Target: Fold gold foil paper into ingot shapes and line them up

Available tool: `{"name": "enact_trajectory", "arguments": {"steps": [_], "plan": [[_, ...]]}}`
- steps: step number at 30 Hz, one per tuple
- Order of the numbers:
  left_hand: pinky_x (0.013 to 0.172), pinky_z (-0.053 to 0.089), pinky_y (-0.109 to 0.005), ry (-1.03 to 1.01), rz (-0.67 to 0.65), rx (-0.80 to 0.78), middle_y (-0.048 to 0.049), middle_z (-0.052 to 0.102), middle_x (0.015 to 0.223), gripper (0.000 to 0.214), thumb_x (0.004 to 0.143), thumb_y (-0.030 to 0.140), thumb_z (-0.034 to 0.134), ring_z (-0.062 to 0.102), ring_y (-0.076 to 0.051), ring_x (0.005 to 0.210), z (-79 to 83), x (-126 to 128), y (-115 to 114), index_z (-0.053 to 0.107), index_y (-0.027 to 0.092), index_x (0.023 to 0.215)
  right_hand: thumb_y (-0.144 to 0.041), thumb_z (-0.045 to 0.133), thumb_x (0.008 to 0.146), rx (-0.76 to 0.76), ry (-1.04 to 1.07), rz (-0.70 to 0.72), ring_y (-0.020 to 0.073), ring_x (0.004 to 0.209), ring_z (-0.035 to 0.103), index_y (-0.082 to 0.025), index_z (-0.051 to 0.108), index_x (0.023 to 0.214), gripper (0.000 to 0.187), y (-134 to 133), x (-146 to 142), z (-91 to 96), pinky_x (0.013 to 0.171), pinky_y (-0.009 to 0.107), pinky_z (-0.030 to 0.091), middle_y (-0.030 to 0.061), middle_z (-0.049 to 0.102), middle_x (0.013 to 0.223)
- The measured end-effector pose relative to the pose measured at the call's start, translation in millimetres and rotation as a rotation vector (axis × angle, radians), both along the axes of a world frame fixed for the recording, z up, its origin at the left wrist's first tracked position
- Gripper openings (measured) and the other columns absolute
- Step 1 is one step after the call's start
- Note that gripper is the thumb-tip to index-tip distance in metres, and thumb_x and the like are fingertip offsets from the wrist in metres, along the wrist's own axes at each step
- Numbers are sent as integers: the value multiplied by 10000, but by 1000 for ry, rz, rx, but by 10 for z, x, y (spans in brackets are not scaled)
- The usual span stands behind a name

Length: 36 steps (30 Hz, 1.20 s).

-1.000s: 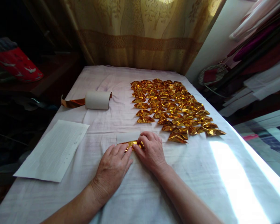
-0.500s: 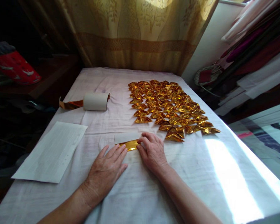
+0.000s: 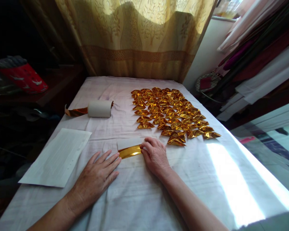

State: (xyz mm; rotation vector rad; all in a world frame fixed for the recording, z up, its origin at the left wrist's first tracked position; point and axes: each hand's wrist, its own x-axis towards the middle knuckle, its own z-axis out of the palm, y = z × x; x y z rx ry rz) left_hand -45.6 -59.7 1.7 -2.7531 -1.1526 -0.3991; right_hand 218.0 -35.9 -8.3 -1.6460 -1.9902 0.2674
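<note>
A sheet of gold foil paper lies in front of me, its near edge folded over as a shiny gold band and its white back showing behind. My left hand rests flat on the cloth with fingers spread, its fingertips at the band's left end. At the right end, my right hand pinches the paper between thumb and curled fingers. Beyond it, several folded gold foil ingots stand in close rows at the back right.
A white-cloth table bears everything. A roll of foil paper lies at the back left with its gold end trailing, and a printed white sheet sits left. Behind hangs a curtain. A red container stands on a side surface.
My left hand has slid left and towards me along the folded band, uncovering more gold. My right hand keeps its pinch at the right end. The whole view has shifted slightly.
</note>
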Motion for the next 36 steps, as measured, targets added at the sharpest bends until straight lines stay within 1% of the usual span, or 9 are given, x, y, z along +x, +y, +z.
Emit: {"name": "enact_trajectory", "arguments": {"steps": [4,10,15,18,21,24,30,33,36], "plan": [[1074,333,-466,-6,8,43,-34,674,1304,329,1000,350,445,569,-276,1230,38,-5,-10,652,259,1240,-159,573,909,11,24,3,225,1104,567,-258,683,947,152,15,16,-22,945,396,363,44,657,1181],[1089,362,-445,-98,35,73,-61,677,1262,212,978,236,473,588,-244,1181,114,217,65,685,220,990,-156,590,897,30,25,16,224,1103,576,-254,701,950,158,29,35,-50,955,395,374,47,663,1183],[996,463,-412,-99,21,85,-55,705,1039,90,918,188,571,630,-226,994,104,343,190,646,197,966,-173,582,906,36,23,37,224,1105,579,-248,714,969,165,36,57,-56,929,378,379,53,668,1177],[948,497,-394,-116,34,194,-94,674,1106,194,917,190,572,616,-238,1032,79,325,240,636,189,1100,-193,584,907,38,11,36,223,1098,579,-245,716,975,157,44,59,-58,913,366,378,56,675,1161],[982,477,-399,-111,-55,311,-107,627,1240,334,919,133,556,584,-248,1146,69,289,287,616,247,1228,-201,593,909,34,1,29,224,1090,582,-244,714,970,142,58,50,-65,910,366,371,53,679,1156],[1020,446,-428,-40,-141,372,-99,628,1293,315,919,87,540,557,-261,1209,76,271,343,651,238,1172,-216,594,918,36,-18,25,226,1076,586,-245,712,966,131,66,41,-71,915,371,367,48,681,1157],[996,437,-411,57,-178,245,-48,738,977,202,937,83,497,649,-191,899,72,283,423,664,188,979,-271,617,911,184,-128,27,269,1168,522,-238,721,978,127,-24,15,-5,961,402,356,91,639,1248],[960,445,-410,55,-138,178,-50,726,902,212,949,83,462,646,-185,825,59,350,421,651,180,950,-256,664,886,263,-195,121,276,1211,483,-258,711,1058,178,-71,-51,67,986,405,344,80,622,1286],[875,472,-388,19,-109,146,-43,699,800,217,951,91,457,634,-191,755,45,455,405,644,174,879,-254,650,915,220,-236,241,226,1078,550,-272,715,1048,150,-53,-146,99,912,347,393,53,686,1134]]}}
